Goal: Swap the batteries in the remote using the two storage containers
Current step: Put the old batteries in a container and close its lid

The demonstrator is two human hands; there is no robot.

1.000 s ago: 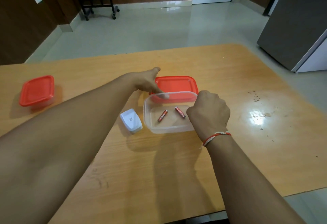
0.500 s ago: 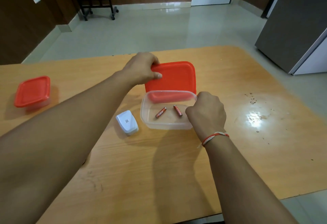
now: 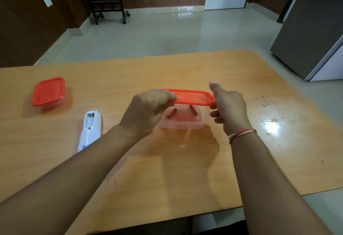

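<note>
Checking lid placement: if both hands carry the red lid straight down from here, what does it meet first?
Likely the rim of the clear container directly below, holding two batteries. The left hand and right hand hold the red lid just above it; exact alignment is unclear.

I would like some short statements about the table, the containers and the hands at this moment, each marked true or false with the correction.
1. Both hands hold the red lid above the clear container. True: the left hand grips its left end, the right hand its right end.
2. The clear container is empty. False: two red batteries lie inside it.
3. The second container, at the far left of the table, has its red lid on. True.
4. The white remote lies to the right of the clear container. False: it lies to its left.
5. The remote's battery compartment is covered. False: it is open, and looks empty.
</note>
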